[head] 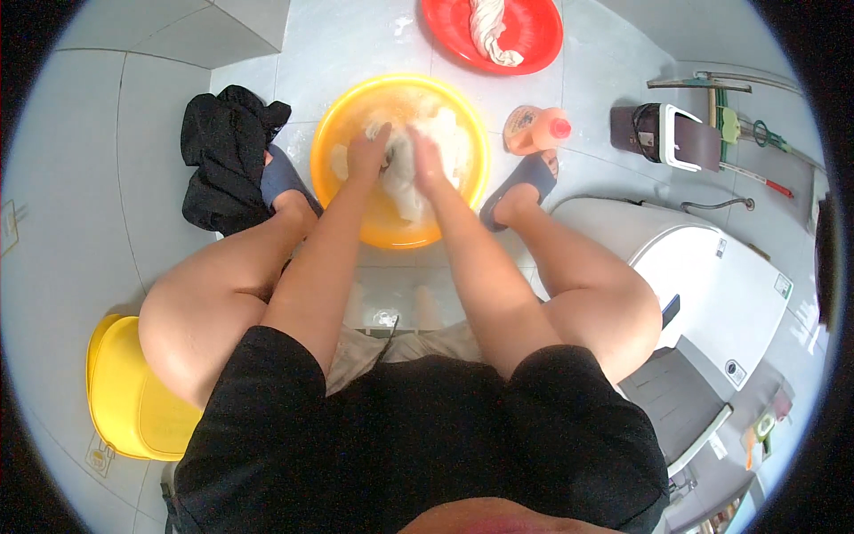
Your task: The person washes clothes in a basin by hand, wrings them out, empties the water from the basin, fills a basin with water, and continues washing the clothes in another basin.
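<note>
A yellow plastic basin stands on the tiled floor between my feet, with cloudy, sudsy water and light-coloured fabric in it. My left hand is at the left side of a wet whitish cloth, with fingers pointing away from me. On the cloth's right side is my right hand, its palm turned inward. The cloth lies between the two hands; the fingertips are blurred, so whether either hand grips it cannot be told. Beyond, a red plastic basin holds a twisted cream cloth.
A bottle with a pink cap stands right of the yellow basin. Black fabric lies by my left foot. A white toilet and a lidded bin are at right. A yellow container stands at lower left.
</note>
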Available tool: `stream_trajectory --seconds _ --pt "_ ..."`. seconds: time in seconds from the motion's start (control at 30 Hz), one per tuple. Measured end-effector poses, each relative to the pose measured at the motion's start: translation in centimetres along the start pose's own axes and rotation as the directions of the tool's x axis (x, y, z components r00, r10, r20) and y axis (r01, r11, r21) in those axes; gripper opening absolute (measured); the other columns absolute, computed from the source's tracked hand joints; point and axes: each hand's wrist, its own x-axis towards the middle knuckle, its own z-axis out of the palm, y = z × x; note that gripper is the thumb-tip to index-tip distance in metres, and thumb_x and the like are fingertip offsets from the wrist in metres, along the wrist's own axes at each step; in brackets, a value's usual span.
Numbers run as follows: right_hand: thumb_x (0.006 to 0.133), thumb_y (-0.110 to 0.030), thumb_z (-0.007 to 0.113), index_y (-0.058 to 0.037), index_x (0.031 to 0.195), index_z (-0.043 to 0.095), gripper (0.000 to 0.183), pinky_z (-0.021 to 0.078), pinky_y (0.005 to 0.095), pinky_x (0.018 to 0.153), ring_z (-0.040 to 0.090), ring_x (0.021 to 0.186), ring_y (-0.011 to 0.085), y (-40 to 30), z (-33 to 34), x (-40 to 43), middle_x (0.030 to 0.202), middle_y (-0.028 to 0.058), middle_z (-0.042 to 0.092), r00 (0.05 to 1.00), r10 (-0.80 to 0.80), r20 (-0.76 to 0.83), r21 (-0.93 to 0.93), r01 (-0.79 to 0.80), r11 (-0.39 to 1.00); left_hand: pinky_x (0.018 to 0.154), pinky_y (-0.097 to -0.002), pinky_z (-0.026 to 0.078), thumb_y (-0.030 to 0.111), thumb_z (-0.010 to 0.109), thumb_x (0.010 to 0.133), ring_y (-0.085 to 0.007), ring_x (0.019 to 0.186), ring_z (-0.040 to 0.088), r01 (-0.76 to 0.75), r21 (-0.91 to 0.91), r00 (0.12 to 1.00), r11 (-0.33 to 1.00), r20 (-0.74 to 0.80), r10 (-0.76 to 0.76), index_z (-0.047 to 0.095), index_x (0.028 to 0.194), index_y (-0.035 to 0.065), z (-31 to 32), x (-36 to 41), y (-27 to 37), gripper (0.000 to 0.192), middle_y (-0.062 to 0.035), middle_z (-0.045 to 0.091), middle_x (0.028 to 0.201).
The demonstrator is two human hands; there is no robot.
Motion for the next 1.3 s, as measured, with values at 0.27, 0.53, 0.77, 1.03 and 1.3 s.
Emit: stream_trajectory --seconds 0.27,0.53,0.77,1.03,1.3 --pt "0.091 -0.037 0.067 0.0028 0.103 0.068 0.041 0.0505 0.0394 0.079 0.064 0.085 0.0271 -0.4 5.7 -0.4 0.094 0.0143 0.069 0.971 -0.206 -0.121 -0.192 0.18 0.965 0.077 -0.0432 0.055 0.042 0.055 0.096 -0.0329 0.086 0.07 0.195 -0.284 0.972 0.939 0.181 -0.147 0.067 0.114 0.0003 0.8 1.4 -3.3 0.047 -0.0205 0.071 0.1" --pt "0.096 -0.047 0.054 0.0086 0.097 0.067 0.057 0.0518 0.0437 0.076 0.067 0.083 0.0294 3.3 1.4 5.3 0.087 0.0212 0.069 0.954 -0.183 -0.239 -0.289 0.11 0.951 0.066 -0.0412 0.051 0.042 0.06 0.091 -0.0262 0.081 0.066 -0.017 0.027 0.995 0.999 0.102 0.015 0.068 0.104 -0.0036 5.3 2.5 1.5 0.048 -0.0151 0.071 0.099" --pt "0.096 -0.049 0.053 0.008 0.103 0.069 0.059 0.0497 0.0508 0.087 0.066 0.096 0.0463 0.9 10.5 -3.8 0.099 0.0308 0.069 0.983 -0.185 0.007 -0.344 0.176 0.922 0.075 -0.0433 0.053 0.049 0.054 0.096 -0.0256 0.089 0.066 0.514 -0.383 0.844 0.768 0.388 -0.371 0.068 0.112 0.0076 -2.9 7.9 -8.7 0.047 -0.0098 0.07 0.103" --pt "0.096 -0.049 0.053 0.0094 0.111 0.066 0.061 0.049 0.0505 0.095 0.065 0.107 0.0451 3.8 0.8 3.9 0.111 0.0319 0.067 0.909 -0.056 -0.413 -0.497 -0.174 0.85 0.071 -0.0395 0.055 0.05 0.064 0.092 -0.023 0.089 0.067 0.512 -0.231 0.844 0.827 0.314 -0.435 0.065 0.118 0.0036 4.8 0.4 -3.7 0.054 -0.009 0.07 0.105" --pt "0.091 -0.049 0.055 0.0089 0.125 0.059 0.067 0.0464 0.0532 0.099 0.061 0.115 0.0483 6.5 5.5 2.9 0.123 0.0329 0.064 0.983 0.091 -0.159 -0.51 -0.16 0.845 0.078 -0.044 0.053 0.052 0.066 0.089 -0.0261 0.094 0.065 0.456 -0.187 0.889 0.87 0.153 -0.432 0.065 0.122 0.0024 1.8 4.3 -9.3 0.06 -0.0132 0.069 0.113"
